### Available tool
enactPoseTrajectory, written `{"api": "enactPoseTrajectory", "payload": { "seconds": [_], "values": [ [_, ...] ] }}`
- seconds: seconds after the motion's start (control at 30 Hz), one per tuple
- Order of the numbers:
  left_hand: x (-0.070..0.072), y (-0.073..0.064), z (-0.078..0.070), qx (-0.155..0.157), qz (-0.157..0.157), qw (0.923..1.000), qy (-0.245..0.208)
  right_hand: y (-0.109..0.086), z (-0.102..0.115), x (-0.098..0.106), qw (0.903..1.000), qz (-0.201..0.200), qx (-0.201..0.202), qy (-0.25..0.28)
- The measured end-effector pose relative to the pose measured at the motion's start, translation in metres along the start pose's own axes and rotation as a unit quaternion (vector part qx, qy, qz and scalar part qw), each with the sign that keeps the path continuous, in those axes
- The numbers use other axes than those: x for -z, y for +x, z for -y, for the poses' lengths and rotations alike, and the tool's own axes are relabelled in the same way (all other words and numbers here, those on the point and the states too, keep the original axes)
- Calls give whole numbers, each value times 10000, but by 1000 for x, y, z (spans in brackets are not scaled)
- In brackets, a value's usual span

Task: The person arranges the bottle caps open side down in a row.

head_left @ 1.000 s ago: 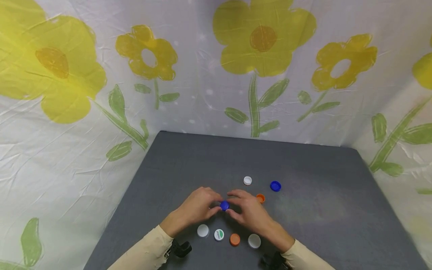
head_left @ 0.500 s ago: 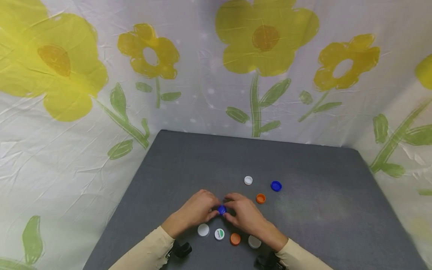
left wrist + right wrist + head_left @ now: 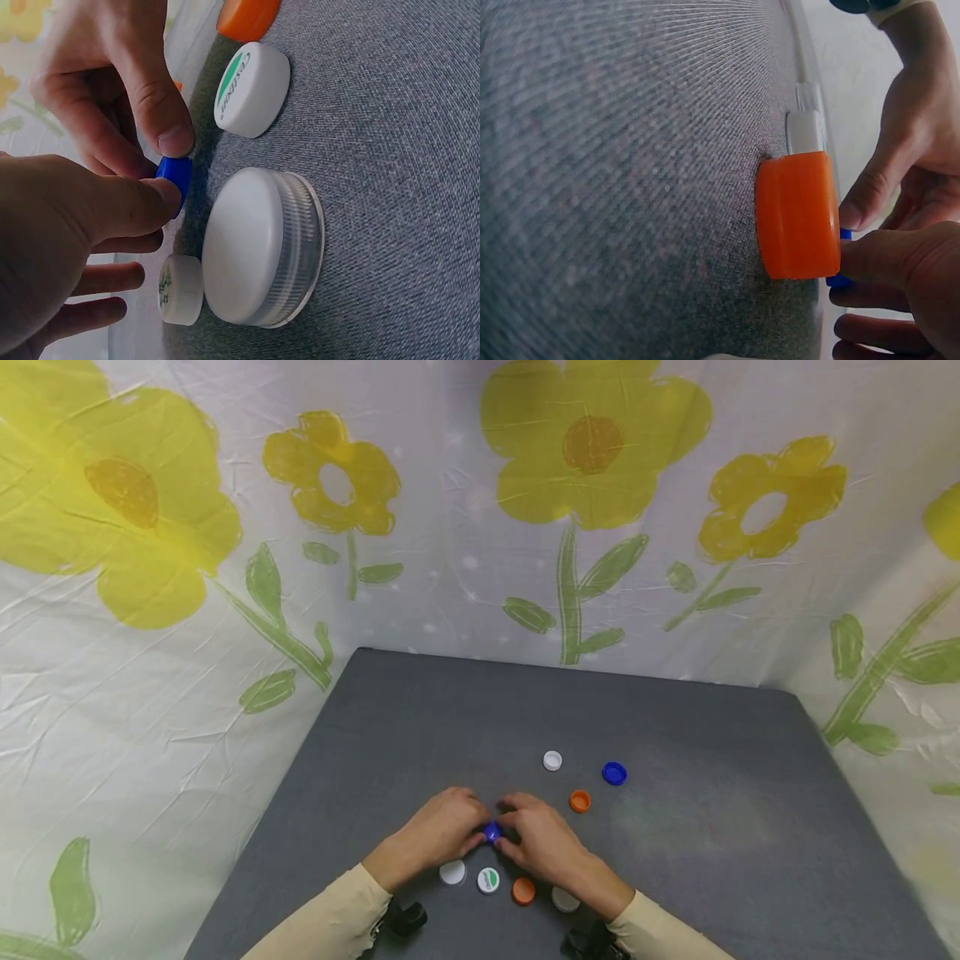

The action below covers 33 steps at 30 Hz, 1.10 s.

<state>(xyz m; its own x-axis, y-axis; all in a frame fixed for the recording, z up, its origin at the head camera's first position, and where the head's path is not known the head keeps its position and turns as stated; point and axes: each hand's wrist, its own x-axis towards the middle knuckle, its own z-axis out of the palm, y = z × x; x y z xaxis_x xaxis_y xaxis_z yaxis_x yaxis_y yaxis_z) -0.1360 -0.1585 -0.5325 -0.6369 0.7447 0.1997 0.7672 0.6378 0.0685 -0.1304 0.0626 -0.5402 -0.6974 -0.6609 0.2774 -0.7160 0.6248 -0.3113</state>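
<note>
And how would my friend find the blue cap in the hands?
Look at the near part of the grey table, where the left hand and right hand are close together. Both hold a small blue cap. Unlike the other blue cap, lying hollow side up on the table, this one is held.

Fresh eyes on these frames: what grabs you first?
Probably the large yellow flowers on the white backdrop, across the upper head view. Then the blue cap that the left hand and right hand both pinch, toward the near side of the gray table. In the right wrist view, a bright orange cap stands out just right of the middle.
</note>
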Motion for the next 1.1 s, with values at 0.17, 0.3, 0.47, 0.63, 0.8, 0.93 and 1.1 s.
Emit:
{"api": "enactPoseTrajectory", "payload": {
  "seconds": [0.17,0.3,0.47,0.63,0.8,0.93,1.1],
  "values": [
    [-1,0,-2,-27,-20,9999,159,1,0,-1,9999,46,11,-122],
    [-3,1,-4,21,114,9995,299,0,1,-2,9996,113,-25,-254],
    [-3,1,-4,68,143,9994,302,0,1,-2,9995,151,-79,-260],
    [2,2,0,87,193,9996,177,0,-4,7,9991,300,-238,189],
    [12,8,6,225,217,9994,150,1,-15,22,9984,125,-462,310],
    [20,14,10,293,192,9992,167,3,-24,35,9982,-4,-575,172],
    [27,27,15,254,40,9992,313,5,-36,50,9966,-172,-806,33]
  ]
}}
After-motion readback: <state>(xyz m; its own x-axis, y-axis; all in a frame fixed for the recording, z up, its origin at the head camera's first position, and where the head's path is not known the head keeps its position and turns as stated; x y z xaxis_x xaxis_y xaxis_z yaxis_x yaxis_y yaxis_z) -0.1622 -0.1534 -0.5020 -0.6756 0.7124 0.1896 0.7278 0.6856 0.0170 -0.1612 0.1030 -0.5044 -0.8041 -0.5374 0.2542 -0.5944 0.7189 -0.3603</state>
